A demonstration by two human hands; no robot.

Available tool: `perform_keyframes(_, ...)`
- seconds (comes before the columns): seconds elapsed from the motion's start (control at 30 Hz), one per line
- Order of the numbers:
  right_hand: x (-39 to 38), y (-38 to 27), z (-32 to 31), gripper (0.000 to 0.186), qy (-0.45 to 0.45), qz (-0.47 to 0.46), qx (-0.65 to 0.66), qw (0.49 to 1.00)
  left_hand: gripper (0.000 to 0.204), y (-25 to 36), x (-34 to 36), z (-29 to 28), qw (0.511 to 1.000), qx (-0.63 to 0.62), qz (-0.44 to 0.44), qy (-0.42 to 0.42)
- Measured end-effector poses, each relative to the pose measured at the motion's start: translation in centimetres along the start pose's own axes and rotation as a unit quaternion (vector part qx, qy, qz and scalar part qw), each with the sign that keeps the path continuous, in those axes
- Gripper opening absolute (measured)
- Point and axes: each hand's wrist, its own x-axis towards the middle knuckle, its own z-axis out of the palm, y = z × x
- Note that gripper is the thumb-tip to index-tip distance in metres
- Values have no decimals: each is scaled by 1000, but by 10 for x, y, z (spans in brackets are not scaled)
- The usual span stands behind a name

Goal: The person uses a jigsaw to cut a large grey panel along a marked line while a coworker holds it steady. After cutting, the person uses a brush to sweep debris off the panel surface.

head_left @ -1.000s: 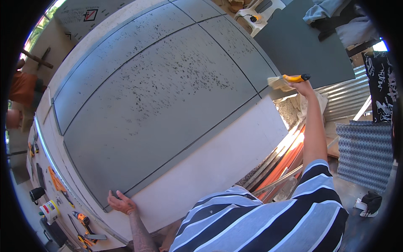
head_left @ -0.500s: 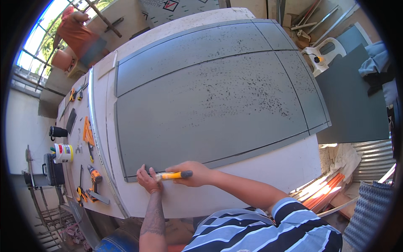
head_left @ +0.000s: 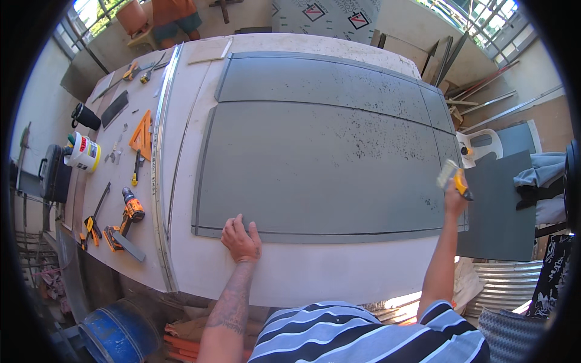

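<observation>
A large grey speckled panel lies flat on a white board over the workbench. My left hand presses flat on the panel's near edge, fingers spread. My right hand is raised at the panel's right end and grips a yellow utility knife, with a pale strip showing above the knife. Thin cut lines run along the panel's near edge and across its far part.
On the bench at left lie an orange drill, an orange triangular square, a white tub, a black flask and clamps. A person in orange stands beyond. A dark sheet and white chair stand at right.
My right hand with the knife has travelled from the near left edge of the panel to its right end. My left hand stays pressed on the near edge.
</observation>
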Motion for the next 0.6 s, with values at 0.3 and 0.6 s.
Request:
perform_keyframes(0.3,-252,-344,104,50,-538,-36,358,762,46,-15,10,3,998,-61,12,9)
perform_keyframes(0.6,51,67,66,45,3,374,-148,916,46,-9,10,-16,994,-96,27,-43)
